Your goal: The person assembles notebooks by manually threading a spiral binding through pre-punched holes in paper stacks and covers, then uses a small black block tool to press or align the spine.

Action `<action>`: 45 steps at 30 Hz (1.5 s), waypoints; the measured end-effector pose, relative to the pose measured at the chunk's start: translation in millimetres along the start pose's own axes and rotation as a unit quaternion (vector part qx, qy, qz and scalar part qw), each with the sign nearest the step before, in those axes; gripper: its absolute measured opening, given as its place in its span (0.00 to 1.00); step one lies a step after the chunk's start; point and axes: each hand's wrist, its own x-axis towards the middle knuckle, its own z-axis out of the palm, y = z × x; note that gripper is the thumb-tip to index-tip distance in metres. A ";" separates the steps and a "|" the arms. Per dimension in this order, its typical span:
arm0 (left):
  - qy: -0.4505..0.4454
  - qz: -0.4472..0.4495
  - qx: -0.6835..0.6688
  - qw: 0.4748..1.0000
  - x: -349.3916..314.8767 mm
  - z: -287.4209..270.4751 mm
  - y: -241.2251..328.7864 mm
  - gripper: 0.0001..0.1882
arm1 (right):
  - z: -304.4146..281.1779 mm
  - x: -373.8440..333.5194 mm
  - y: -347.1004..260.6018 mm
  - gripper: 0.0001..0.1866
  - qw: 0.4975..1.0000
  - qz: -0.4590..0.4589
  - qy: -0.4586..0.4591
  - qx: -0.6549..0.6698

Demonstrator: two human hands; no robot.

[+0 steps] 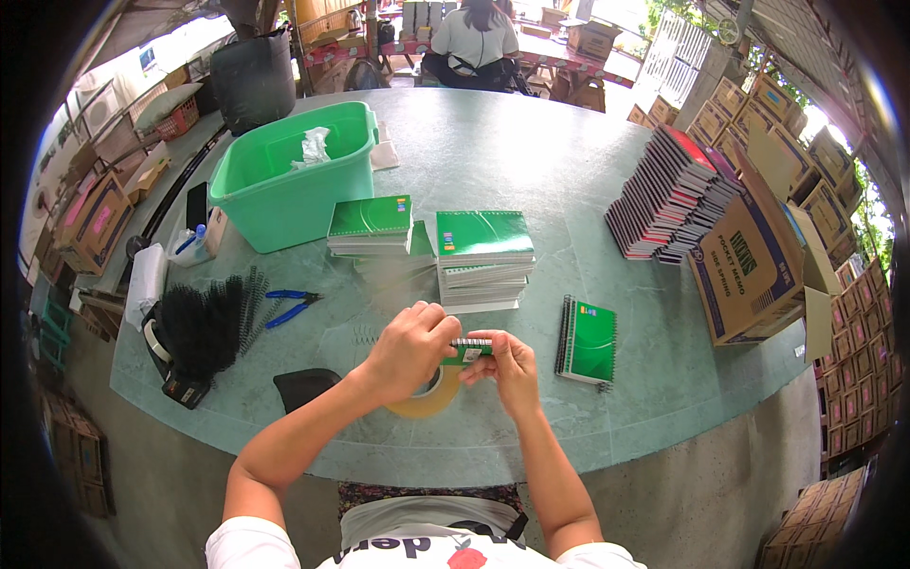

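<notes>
Between my hands is a small green spiral notebook (pixel 464 356), its coil edge turned upward. My left hand (pixel 409 349) is closed at the notebook's left end, fingers at the coil; the fingertips are partly hidden. My right hand (pixel 510 368) grips the right end between thumb and fingers. Under my left wrist lies a roll of tape (pixel 422 406), partly covered. Beyond my hands stand a stack of green-covered pads (pixel 483 237) and another stack (pixel 372 216) to its left. Green notebooks with black coils (pixel 590 343) lie to the right. A loose coil (pixel 365 335) rests by my left hand.
At left are blue-handled pliers (pixel 292 309), a heap of black coils (pixel 204 318) and a phone (pixel 196 206). A green tub (pixel 294 204) stands behind them. Stacked red-edged notebooks (pixel 664 194) and an open carton (pixel 749 275) occupy the right. Another person (pixel 472 43) sits far back.
</notes>
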 end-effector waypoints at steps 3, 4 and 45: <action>0.031 -0.010 -0.013 0.999 2.4 0.5 7.3 0.11 | 2.6 0.7 5.0 0.13 0.990 -0.005 0.023 -0.140; 0.043 -0.012 -0.013 0.999 4.1 -0.1 8.6 0.11 | 3.4 0.0 5.4 0.12 0.991 -0.017 0.021 -0.131; -0.008 -0.009 -0.144 0.990 14.1 13.4 16.4 0.11 | 13.4 -13.3 8.4 0.09 0.872 -0.183 0.092 -0.444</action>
